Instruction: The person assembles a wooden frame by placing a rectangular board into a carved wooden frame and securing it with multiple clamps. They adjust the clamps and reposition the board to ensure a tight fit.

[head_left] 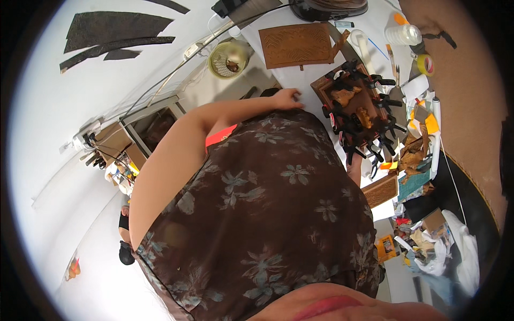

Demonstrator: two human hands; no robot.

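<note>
My left hand (289, 99) is at the table's edge, its fingers loosely bent and apart, with nothing in them. To its right stands a brown leather box (332, 88), its rim ringed with several black clamps (386, 101). Two crumpled brown leather pieces (345, 96) lie inside the box. My right hand (354, 169) shows only in part beside the clothing, just below the box's near clamps. Its fingers are mostly hidden, and I cannot tell whether it touches a clamp. A tooled brown leather panel (295, 46) lies flat beyond my left hand.
A yellow-green basket (229, 60) stands left of the table. A clear jar (404, 35), a tape roll (425, 65) and brushes sit at the far right. Leather scraps (415, 158) and another brown panel (380, 191) lie to the right, near a heap of plastic bags (436, 251).
</note>
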